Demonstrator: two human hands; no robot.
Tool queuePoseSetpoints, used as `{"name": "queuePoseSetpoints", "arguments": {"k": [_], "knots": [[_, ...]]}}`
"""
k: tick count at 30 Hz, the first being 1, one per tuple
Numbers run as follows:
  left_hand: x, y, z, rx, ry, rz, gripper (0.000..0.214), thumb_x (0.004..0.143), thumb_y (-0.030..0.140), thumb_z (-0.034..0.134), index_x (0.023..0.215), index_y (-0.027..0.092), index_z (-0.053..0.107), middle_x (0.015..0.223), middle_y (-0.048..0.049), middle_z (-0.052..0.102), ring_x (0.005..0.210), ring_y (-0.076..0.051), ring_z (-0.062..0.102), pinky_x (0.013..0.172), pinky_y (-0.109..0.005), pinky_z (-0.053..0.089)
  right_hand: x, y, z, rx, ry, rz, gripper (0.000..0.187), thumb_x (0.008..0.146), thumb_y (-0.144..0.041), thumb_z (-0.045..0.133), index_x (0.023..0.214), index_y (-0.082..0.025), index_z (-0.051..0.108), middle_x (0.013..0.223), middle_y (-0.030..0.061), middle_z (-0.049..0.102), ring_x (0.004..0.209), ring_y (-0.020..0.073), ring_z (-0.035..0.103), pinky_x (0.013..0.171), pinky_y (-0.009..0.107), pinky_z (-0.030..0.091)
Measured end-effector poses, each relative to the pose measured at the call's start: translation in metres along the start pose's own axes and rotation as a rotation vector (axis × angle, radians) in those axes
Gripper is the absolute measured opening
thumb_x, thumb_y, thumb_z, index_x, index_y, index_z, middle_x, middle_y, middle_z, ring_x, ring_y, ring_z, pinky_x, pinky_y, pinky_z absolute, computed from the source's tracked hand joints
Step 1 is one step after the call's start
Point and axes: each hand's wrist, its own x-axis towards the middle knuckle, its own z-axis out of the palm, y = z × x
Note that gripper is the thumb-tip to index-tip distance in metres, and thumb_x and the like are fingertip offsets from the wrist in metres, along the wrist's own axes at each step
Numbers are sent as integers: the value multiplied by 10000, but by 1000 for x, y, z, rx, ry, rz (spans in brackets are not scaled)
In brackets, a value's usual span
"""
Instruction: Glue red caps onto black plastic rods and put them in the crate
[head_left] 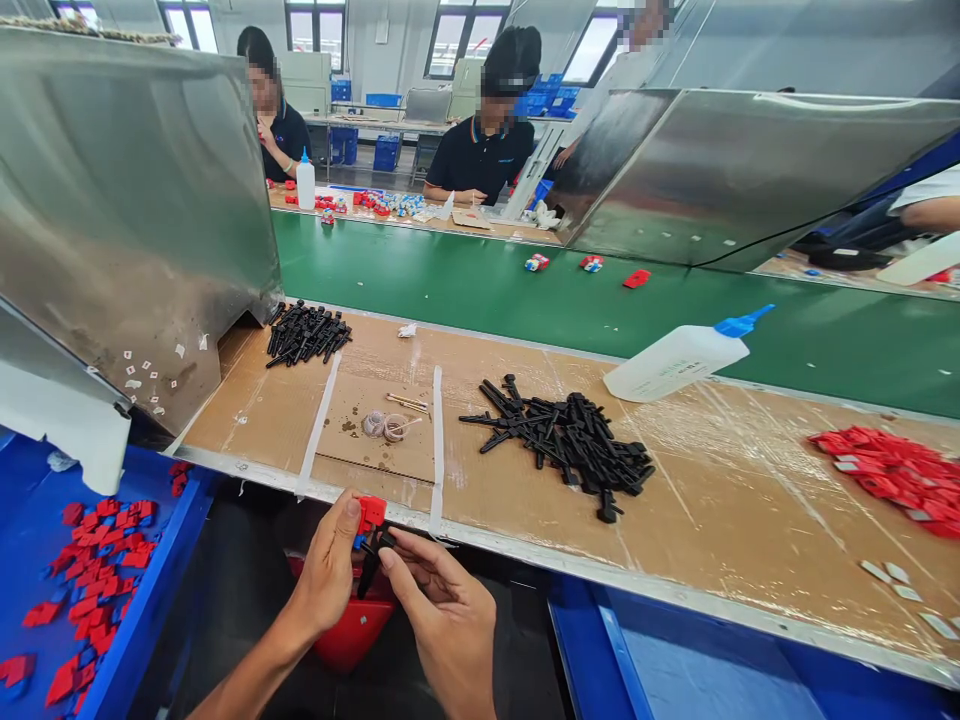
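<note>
My left hand (330, 565) is closed around a small red plastic piece (372, 513) with a bit of blue beneath it. My right hand (446, 610) pinches a black plastic part (369, 572) with a slim stem, held up against the red piece. Both hands are over the front edge of the bench, and where the two parts touch is partly covered by fingers. Beyond them lies a cardboard pad (375, 460) with small round dishes (384, 426) and thin sticks. A heap of similar black parts (570, 440) lies to the right, and another black heap (307, 333) at the back left.
A blue bin (187, 530) of red and blue pieces is at lower left. A white bottle (675, 362) leans near a green conveyor belt (420, 270). Red parts (892, 475) lie at far right. Metal panels (135, 200) flank the bench. Co-workers sit across the belt.
</note>
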Motion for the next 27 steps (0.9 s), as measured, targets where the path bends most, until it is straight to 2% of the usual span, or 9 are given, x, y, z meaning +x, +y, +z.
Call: {"name": "queuePoseSetpoints", "arguments": {"k": [5,10,14,16,18,19,21,24,27], "knots": [[-1,5,7,47,-21,162,391,877,549,551,957,188,680,961,-68,688,1004,-245,576,877,-311,453,-2,2,6,71,20,62,202,720,-283,811,913,-231,784,801,36,782,688,186,731,648,256,623],[2,0,6,137,-39,146,428,911,566,477,961,193,680,993,-70,676,1045,-237,553,973,-319,389,2,1,2,98,-15,115,214,699,-307,830,886,-215,780,777,36,768,697,179,713,683,272,607],[3,-5,5,197,-29,89,441,897,579,490,954,188,686,996,-75,674,1037,-252,551,973,-340,383,13,6,-7,126,-62,137,262,618,-302,888,827,-217,755,690,0,715,631,144,656,619,232,567],[1,-3,4,237,-105,91,475,911,588,444,881,186,697,919,-71,677,946,-245,559,936,-343,396,17,8,-13,156,-138,117,466,559,-326,921,985,-253,749,833,16,733,764,175,681,705,257,575],[-2,0,3,286,-217,98,510,933,581,390,843,190,705,878,-69,677,886,-236,554,905,-344,403,20,10,-19,146,-256,81,657,548,-412,916,1158,-288,706,1145,69,701,1075,252,645,918,344,538],[-3,3,2,308,-260,101,512,939,574,377,860,193,711,888,-71,679,885,-235,553,898,-343,403,20,10,-22,126,-326,66,683,566,-456,897,1197,-296,691,1290,86,635,1217,287,568,1010,392,482],[-5,9,0,352,-320,115,497,948,555,368,941,201,716,932,-78,679,912,-240,554,896,-343,401,18,9,-26,76,-444,45,621,618,-480,862,1191,-306,697,1452,89,506,1357,325,431,1101,455,382],[-8,22,0,405,-471,195,506,978,510,296,1048,206,694,976,-85,670,938,-241,563,898,-344,404,14,7,-32,25,-474,6,550,666,-426,848,1185,-328,695,1484,80,473,1378,326,403,1115,476,358],[-11,34,-1,464,-621,293,440,981,473,332,1186,215,623,1100,-90,654,1027,-252,568,937,-344,397,10,5,-38,11,-380,-40,538,668,-432,845,1175,-330,696,1409,76,563,1372,308,416,1127,455,351]]}}
